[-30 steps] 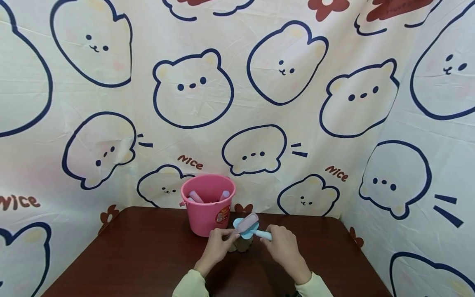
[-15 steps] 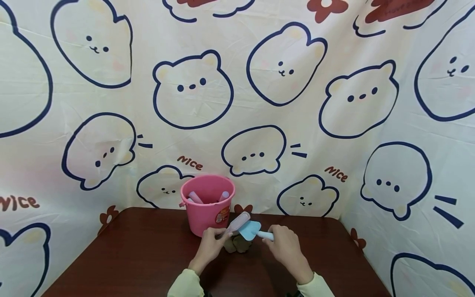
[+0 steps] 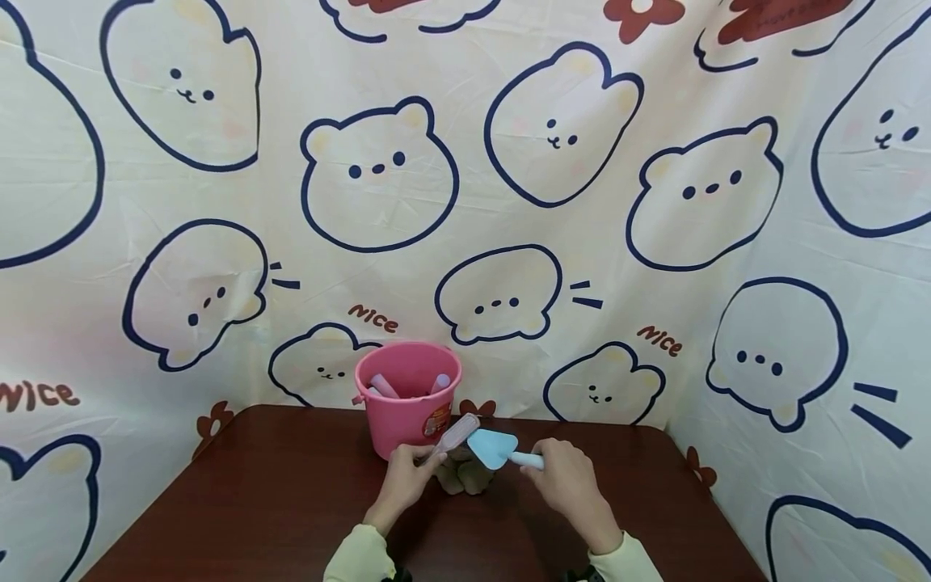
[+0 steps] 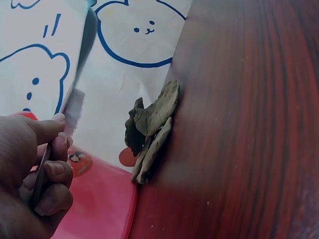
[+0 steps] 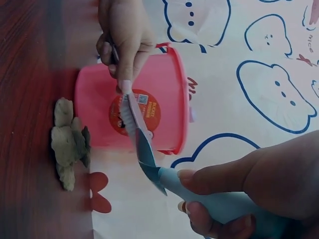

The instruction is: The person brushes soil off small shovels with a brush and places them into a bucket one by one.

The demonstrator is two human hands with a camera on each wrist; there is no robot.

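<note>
My left hand (image 3: 402,478) grips a pale pinkish brush (image 3: 458,432); its short white bristles (image 4: 75,110) show in the left wrist view. In my right hand (image 3: 570,478) is a light blue toy shovel (image 3: 493,448), gripped by its handle (image 5: 212,199). Blade and brush head are close together above the table, and they overlap in the right wrist view. Below them, a clump of grey-brown clay-like pieces (image 3: 465,475) sits on the table, partly covered by the tools in the head view. Flattened lumps (image 4: 158,112) lean against each other there.
A pink bucket (image 3: 396,428) with a round red label stands just behind my left hand, with several light purple sticks (image 3: 383,385) inside. The dark red-brown table (image 3: 254,493) ends at a cream cloth backdrop (image 3: 465,218) printed with bear outlines.
The brush has moved left, off the shovel's blade. My right hand has shifted slightly right with the shovel, its blade turning. More of the clay-like clump shows now.
</note>
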